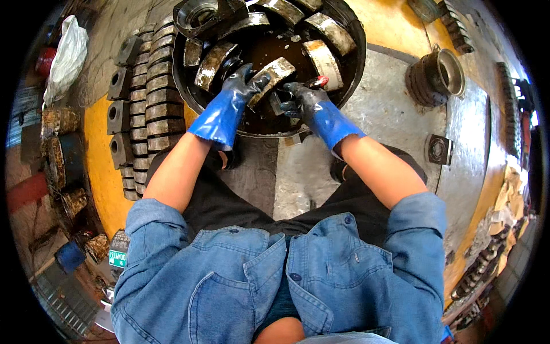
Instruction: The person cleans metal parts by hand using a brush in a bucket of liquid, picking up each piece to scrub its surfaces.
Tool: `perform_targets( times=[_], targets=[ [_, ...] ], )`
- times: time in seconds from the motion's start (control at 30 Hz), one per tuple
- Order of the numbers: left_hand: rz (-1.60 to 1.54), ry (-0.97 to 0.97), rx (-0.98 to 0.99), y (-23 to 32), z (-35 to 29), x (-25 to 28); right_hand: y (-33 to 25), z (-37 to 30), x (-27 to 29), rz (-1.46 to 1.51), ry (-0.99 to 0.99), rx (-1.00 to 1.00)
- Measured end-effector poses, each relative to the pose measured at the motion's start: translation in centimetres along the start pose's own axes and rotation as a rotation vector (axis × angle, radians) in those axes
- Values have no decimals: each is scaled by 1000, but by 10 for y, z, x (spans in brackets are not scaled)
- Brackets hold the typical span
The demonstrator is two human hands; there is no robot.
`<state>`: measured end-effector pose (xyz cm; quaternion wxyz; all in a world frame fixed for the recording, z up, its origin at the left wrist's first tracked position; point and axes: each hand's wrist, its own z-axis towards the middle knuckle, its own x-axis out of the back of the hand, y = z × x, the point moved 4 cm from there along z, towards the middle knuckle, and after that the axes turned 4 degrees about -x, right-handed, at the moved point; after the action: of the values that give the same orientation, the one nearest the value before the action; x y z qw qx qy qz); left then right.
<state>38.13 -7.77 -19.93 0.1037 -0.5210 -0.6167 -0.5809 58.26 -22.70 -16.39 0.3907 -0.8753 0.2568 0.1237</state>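
Note:
A wide black tub of dark oily liquid lies in front of me, with thick, curved metal pieces in it. I wear blue gauntlet gloves with dark, wet palms. My left hand closes on the left edge of a ring-like metal part near the tub's front. Opposite it, my right hand is closed around a slim tool with a red end; most of the tool is hidden by the glove. Beneath my right fingers shows a wet metal edge, partly covered. Another curved metal piece rests just beyond that hand.
Stacked metal rings stand in rows left of the tub, beside square blocks with holes. A dark block with a round bore sits on the tub's far-left rim. To the right are a metal pot and a square bearing block.

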Motion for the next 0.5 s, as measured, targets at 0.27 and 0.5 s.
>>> perform_targets(
  times=[0.27, 0.5],
  targets=[
    [198, -82, -104, 39, -27, -3, 17, 36, -13, -513, 134, 33],
    [192, -15, -101, 23, -25, -8, 3, 44, -25, -1518, 92, 381]
  ],
)
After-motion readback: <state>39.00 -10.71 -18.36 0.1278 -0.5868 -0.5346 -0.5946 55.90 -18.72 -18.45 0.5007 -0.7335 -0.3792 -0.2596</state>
